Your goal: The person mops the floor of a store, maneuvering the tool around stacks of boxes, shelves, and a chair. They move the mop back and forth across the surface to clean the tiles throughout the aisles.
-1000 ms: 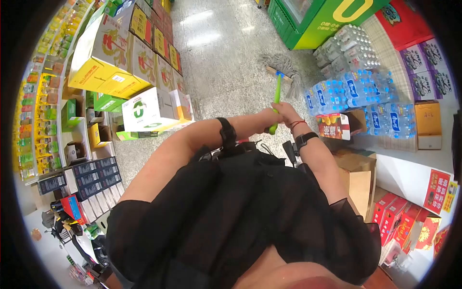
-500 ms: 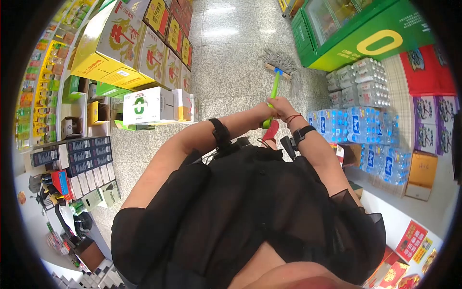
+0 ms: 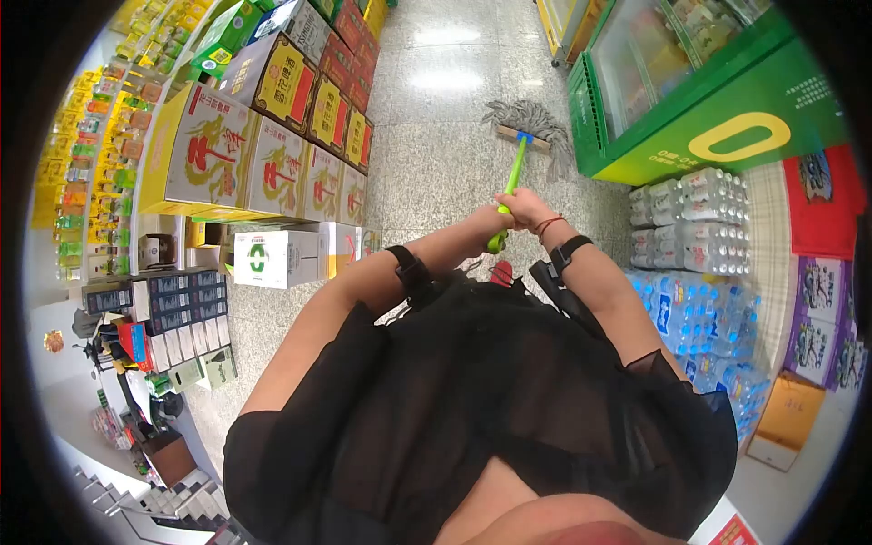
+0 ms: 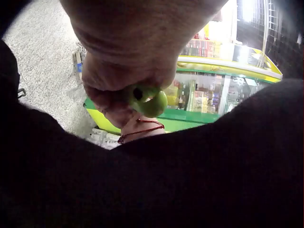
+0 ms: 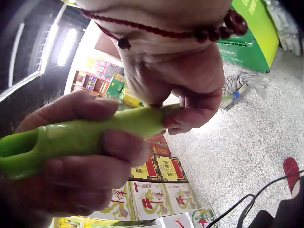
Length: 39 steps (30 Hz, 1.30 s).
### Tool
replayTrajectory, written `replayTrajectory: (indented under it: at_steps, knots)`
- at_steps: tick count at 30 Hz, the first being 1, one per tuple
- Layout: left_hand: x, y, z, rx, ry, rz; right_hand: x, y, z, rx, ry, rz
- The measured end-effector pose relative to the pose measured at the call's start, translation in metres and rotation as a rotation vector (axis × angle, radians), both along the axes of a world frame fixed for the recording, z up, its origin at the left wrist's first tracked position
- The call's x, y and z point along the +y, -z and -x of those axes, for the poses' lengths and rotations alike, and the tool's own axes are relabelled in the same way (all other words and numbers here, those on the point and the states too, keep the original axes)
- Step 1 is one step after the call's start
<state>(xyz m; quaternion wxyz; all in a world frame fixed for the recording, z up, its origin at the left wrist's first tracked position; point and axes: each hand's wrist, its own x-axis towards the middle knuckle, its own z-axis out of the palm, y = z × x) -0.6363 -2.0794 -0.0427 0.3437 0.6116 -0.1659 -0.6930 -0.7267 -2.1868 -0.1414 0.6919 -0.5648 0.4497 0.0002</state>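
Observation:
A mop with a grey string head [image 3: 531, 123] lies on the speckled floor, its green handle [image 3: 515, 173] rising toward the person. The left hand [image 3: 488, 224] grips the handle near its end; in the right wrist view this hand [image 5: 90, 161] has its fingers curled round the green grip [image 5: 71, 137]. Just beyond it, the right hand [image 3: 525, 209], with a red bracelet at the wrist, is wrapped round the handle. In the left wrist view the handle's end [image 4: 154, 104] shows below the left hand [image 4: 123, 71], with the right hand partly hidden behind.
Stacked cartons [image 3: 209, 154] and shelves of drinks [image 3: 109, 173] line the left side. At the right stand a green fridge [image 3: 718, 136], packs of cans [image 3: 690, 218] and water bottles [image 3: 699, 313]. Tiled floor [image 3: 436, 163] runs between them.
The view has shifted, so the cartons, fridge and bottles sit lower in the picture. The mop head stays ahead on the floor, and both hands keep hold of the handle.

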Motion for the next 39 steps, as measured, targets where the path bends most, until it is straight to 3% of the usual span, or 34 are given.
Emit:
replayTrajectory:
  at_steps: [12,15,21,26,35,37,39]
  knots:
    - [-0.1,0.0,-0.057,0.029,-0.204,-0.03,-0.112,-0.01,-0.069,0.028,-0.205,-0.016]
    - [-0.134,0.006,-0.082,0.02,-0.199,-0.01,-0.144,-0.007,-0.098,-0.004,-0.124,0.054]
    - [-0.223,0.009,-0.144,-0.005,-0.229,0.022,-0.234,-0.009,-0.161,0.039,-0.12,-0.037]
    - [-0.294,-0.013,-0.177,-0.054,-0.165,0.045,-0.301,-0.028,-0.196,0.052,-0.092,-0.098]
    - [-0.391,0.009,-0.21,-0.016,-0.023,0.065,-0.392,-0.01,-0.22,0.028,-0.069,-0.091]
    - [-0.411,-0.013,-0.216,-0.131,0.054,-0.014,-0.406,-0.026,-0.226,-0.007,-0.001,-0.131]
    - [-0.438,-0.005,-0.224,-0.143,0.091,-0.018,-0.431,-0.034,-0.234,0.033,-0.036,-0.089]
